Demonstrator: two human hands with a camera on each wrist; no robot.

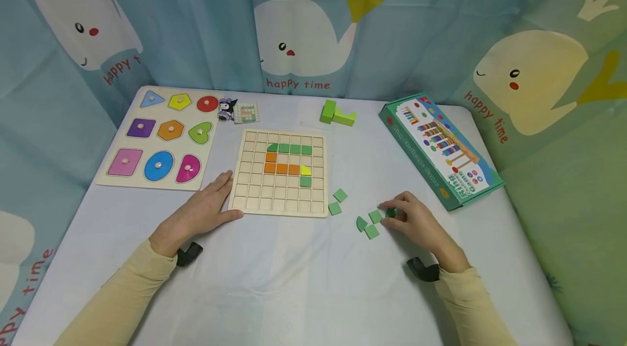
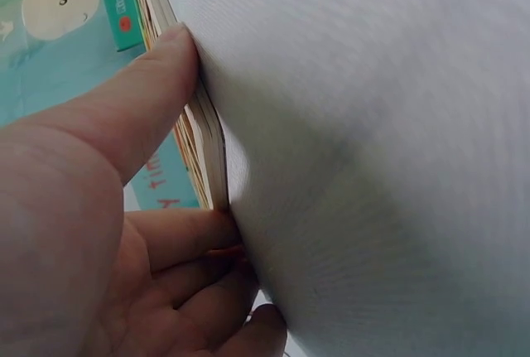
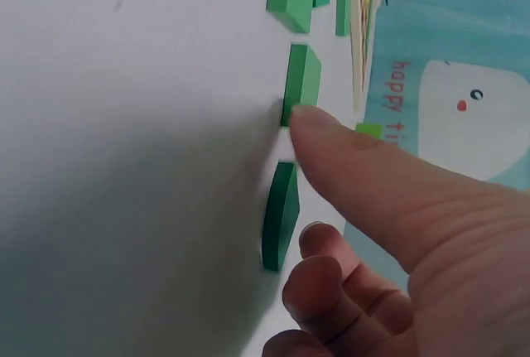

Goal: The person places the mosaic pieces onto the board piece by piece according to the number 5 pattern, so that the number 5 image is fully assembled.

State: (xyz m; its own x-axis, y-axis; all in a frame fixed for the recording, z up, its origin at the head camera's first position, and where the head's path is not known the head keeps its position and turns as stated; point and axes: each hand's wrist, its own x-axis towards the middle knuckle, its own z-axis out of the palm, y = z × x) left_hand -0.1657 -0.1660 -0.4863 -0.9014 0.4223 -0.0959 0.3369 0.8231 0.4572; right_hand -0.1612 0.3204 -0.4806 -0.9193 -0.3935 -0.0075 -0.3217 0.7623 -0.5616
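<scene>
A wooden grid board (image 1: 279, 204) lies flat on the table, with green, orange and yellow pieces set in some of its squares. At its near left corner rests my left hand (image 1: 203, 210), thumb along the near edge and fingers along the left side. My right hand (image 1: 413, 221) is over the table right of the board, thumb and fingers spread around a dark green curved piece (image 3: 281, 216). That piece stands apart from the fingertips in the right wrist view, where the thumb tip overlaps a green square tile (image 3: 302, 79). Beside them lies a green quarter-round piece (image 1: 361, 223).
Two loose green tiles (image 1: 335, 208) lie by the board's right edge. A shape-knob puzzle (image 1: 152, 164) is at left, with a small pattern card (image 1: 247, 113) beside it. Light green blocks (image 1: 329, 111) stand behind the board; a ring game box (image 1: 441, 150) lies at right.
</scene>
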